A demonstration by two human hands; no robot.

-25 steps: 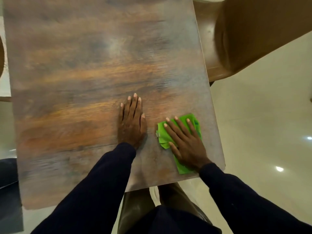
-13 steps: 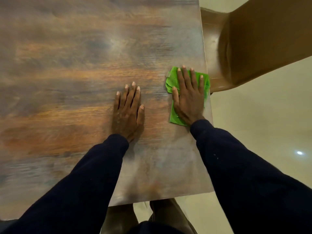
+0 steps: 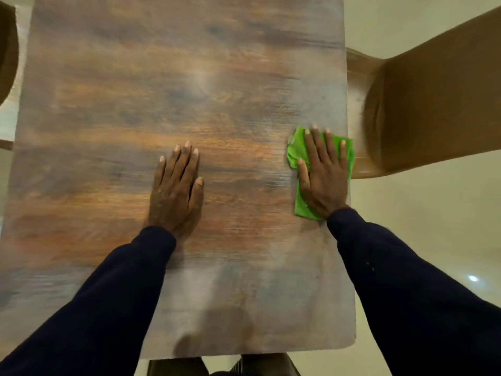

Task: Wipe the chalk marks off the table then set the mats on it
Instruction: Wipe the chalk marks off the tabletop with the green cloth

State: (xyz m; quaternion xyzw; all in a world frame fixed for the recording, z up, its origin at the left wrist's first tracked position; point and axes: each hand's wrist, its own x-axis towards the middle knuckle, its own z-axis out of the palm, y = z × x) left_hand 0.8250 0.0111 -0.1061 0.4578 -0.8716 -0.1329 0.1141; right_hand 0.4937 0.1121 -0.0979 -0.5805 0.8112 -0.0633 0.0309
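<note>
Head view: a person's right hand [image 3: 322, 175] presses flat, fingers straight, on a green cloth [image 3: 301, 208] at the three-o'clock edge of the table [image 3: 162, 77]; the left hand [image 3: 176, 191] rests open near centre. An outward stroke could push the cloth off toward the chair [image 3: 433, 104]. No mats show.

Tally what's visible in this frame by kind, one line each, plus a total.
Hands: 2, left hand and right hand
Green cloth: 1, under the right hand
Table: 1
Chair: 1, at right; brown shape at left edge unclear
Mats: 0 in view
Total: 5
</note>
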